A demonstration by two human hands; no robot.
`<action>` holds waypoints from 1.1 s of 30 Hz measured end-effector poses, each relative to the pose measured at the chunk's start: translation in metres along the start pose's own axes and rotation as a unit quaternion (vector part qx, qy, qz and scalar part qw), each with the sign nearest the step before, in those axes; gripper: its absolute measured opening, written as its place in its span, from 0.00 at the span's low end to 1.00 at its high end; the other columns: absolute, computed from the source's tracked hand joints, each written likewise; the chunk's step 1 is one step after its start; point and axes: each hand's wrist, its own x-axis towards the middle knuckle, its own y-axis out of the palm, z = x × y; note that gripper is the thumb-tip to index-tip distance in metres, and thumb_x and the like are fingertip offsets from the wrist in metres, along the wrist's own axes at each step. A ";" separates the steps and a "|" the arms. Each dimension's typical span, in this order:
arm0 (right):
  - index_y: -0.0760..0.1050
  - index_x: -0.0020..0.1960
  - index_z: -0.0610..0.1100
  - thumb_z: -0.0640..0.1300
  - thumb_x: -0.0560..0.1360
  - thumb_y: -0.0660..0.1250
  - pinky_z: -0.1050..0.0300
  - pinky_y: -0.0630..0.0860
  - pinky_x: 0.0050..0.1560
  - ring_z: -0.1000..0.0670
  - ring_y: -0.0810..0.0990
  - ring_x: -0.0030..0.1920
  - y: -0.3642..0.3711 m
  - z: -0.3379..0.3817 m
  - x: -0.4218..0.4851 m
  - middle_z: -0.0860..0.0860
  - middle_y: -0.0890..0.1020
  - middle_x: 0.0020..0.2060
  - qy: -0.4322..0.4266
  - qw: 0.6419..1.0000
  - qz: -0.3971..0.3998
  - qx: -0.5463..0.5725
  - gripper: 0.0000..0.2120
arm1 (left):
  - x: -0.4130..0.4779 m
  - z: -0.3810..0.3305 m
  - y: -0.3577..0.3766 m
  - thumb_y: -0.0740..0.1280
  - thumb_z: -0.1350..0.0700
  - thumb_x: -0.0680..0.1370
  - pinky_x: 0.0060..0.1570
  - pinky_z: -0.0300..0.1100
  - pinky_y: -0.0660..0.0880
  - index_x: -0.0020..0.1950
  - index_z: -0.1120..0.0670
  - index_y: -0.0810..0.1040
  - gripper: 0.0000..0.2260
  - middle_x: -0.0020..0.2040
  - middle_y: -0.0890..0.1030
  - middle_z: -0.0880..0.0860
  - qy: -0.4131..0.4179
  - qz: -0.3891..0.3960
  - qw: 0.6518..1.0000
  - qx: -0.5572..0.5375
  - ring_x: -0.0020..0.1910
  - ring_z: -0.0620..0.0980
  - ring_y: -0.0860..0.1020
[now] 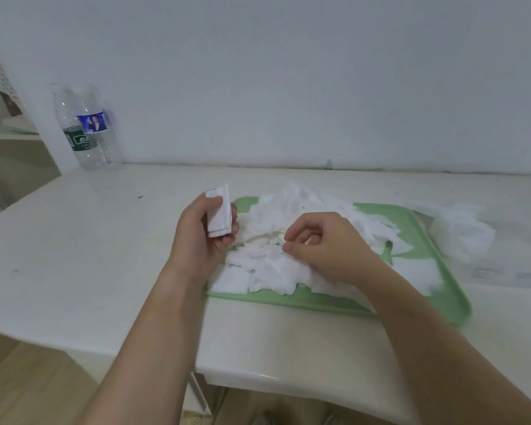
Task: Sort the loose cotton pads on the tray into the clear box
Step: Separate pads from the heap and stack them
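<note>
Table [74, 256]: a white top is seen, with the green tray [319, 302] set on it near the front edge.
Left hand [196, 237]: a small stack of pads [219, 214] is held upright between curled fingers and thumb, at the tray's left end.
Right hand [325, 243]: the fingers are curled over the pile; whether a pad is pinched cannot be told.
Cotton pads [304, 204]: they are heaped loosely on the tray.
Clear box [460, 228]: a blurred transparent shape with white pads is seen just beside the tray's right rim.
Bottles [83, 130]: two are stood at the far left by the wall.
</note>
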 end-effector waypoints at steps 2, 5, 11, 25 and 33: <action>0.81 0.40 0.53 0.51 0.70 0.76 0.69 0.71 0.34 0.61 0.76 0.32 -0.001 -0.001 -0.003 0.58 0.82 0.34 0.000 0.996 0.004 -0.084 0.05 | 0.000 0.000 -0.004 0.59 0.60 0.80 0.23 0.34 0.65 0.44 0.53 0.69 0.05 0.32 0.75 0.52 0.001 -0.009 0.999 -0.032 0.25 0.47 0.71; 0.80 0.41 0.55 0.58 0.68 0.75 0.63 0.69 0.38 0.57 0.76 0.38 0.000 0.001 -0.008 0.56 0.77 0.37 0.001 0.977 0.009 -0.214 0.09 | -0.001 0.002 -0.010 0.60 0.59 0.77 0.23 0.34 0.66 0.45 0.54 0.69 0.02 0.32 0.74 0.52 0.007 0.001 0.999 -0.048 0.26 0.47 0.70; 0.80 0.40 0.55 0.51 0.73 0.73 0.66 0.65 0.40 0.58 0.74 0.40 0.001 0.002 -0.010 0.57 0.76 0.40 -0.060 0.980 0.025 -0.189 0.04 | -0.007 0.005 -0.004 0.65 0.57 0.70 0.23 0.35 0.68 0.42 0.54 0.72 0.04 0.33 0.74 0.53 0.050 -0.016 0.998 -0.020 0.27 0.47 0.71; 0.78 0.53 0.49 0.34 0.79 0.67 0.60 0.75 0.31 0.52 0.81 0.35 -0.011 0.019 -0.011 0.53 0.82 0.34 0.017 0.909 -0.103 0.404 0.10 | -0.020 0.018 0.029 0.69 0.64 0.79 0.28 0.40 0.76 0.49 0.61 0.80 0.02 0.35 0.83 0.51 0.174 -0.026 0.961 0.211 0.33 0.48 0.81; 0.79 0.45 0.43 0.37 0.78 0.69 0.59 0.74 0.30 0.50 0.78 0.33 -0.015 0.015 -0.009 0.47 0.81 0.37 0.023 0.887 -0.061 0.458 0.04 | -0.015 0.035 0.062 0.68 0.62 0.80 0.37 0.36 0.79 0.52 0.57 0.83 0.04 0.42 0.87 0.52 0.113 -0.037 0.973 0.200 0.41 0.48 0.85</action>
